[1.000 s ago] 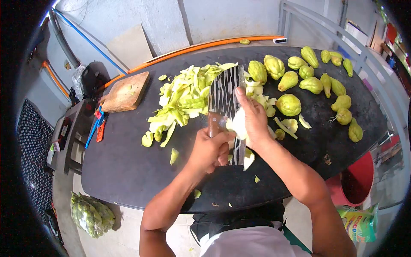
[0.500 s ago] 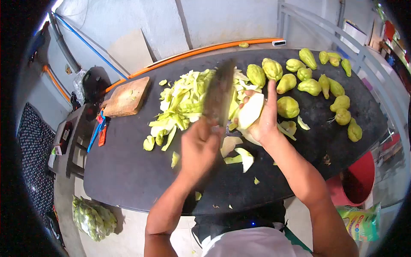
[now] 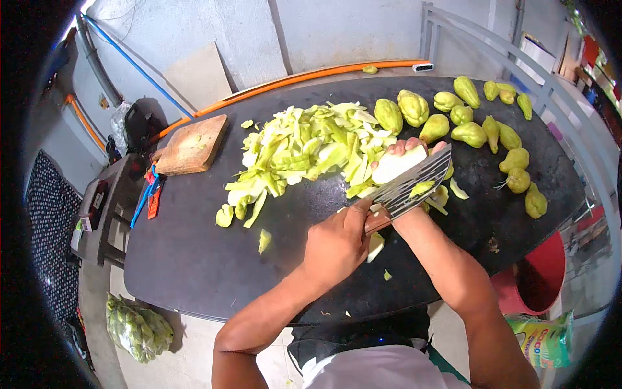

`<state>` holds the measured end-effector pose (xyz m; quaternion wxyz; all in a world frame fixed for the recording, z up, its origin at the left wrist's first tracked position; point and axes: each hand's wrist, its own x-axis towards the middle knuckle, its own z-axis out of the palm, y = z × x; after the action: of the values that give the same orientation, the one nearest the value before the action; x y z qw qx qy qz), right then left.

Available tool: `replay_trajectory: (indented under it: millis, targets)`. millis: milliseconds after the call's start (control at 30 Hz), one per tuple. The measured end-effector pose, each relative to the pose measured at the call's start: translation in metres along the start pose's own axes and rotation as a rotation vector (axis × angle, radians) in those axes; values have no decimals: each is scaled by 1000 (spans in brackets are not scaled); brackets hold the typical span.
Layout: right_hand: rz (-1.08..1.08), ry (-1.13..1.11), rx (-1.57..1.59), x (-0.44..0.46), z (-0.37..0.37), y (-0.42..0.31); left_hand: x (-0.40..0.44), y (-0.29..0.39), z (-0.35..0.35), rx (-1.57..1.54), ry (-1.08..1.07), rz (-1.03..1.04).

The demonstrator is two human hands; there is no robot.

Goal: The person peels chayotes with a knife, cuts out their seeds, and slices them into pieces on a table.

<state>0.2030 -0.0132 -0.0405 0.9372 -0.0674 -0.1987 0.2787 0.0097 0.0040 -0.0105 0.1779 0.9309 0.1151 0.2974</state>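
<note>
My left hand (image 3: 338, 241) is wrapped round the brown handle of a broad cleaver (image 3: 420, 183). Its wet, streaked blade slants up to the right across my right hand (image 3: 414, 217). A peeled, pale chayote (image 3: 390, 166) is held in that right hand, whose fingertips show along its far side. The blade hides most of the palm and part of the chayote; whether the edge touches the flesh I cannot tell. Left of the hands lies a heap of green chayote peelings and slices (image 3: 304, 146). Several whole chayotes (image 3: 469, 134) lie to the right.
A wooden chopping board (image 3: 192, 146) rests at the left edge of the dark table (image 3: 201, 253). An orange pipe (image 3: 291, 81) runs behind it. Below the right edge stands a red bin (image 3: 541, 272), and a bag of greens (image 3: 137, 327) is on the floor at left.
The cleaver has swung from upright over the peelings down to the right, across the chayote. My left hand moved right with it. The chayote has turned and is now partly covered.
</note>
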Motion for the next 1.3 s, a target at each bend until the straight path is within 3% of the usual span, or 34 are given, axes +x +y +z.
replay_trajectory:
  millis: [367, 500, 633, 733, 767, 867, 1000, 1133, 1200, 1300]
  targets:
    - [9, 93, -46, -6, 9, 3, 0, -3, 8, 94, 14, -29]
    - [216, -18, 11, -20, 12, 4, 3, -7, 9, 153, 88, 47]
    - [-92, 11, -152, -12, 2, 20, 4, -7, 11, 146, 100, 21]
    - [77, 11, -148, -17, 17, 10, 5, -6, 9, 118, 92, -12]
    - [179, 192, -149, -18, 28, 7, 4, -6, 9, 108, 85, -27]
    - [191, 160, -209, -10, 17, 9, 6, 0, 4, -11, -27, -183]
    - [236, 199, -358, -4, 8, 9, 7, -4, 2, 8, 17, -159]
    - [-209, 48, -996, -1, -2, 21, 9, -8, 0, 247, 69, -53]
    - [-134, 109, -961, 2, -2, 18, 10, -15, 2, 299, 100, -36]
    - [237, 409, -487, 2, 13, 17, 14, -25, 2, 121, 112, -142]
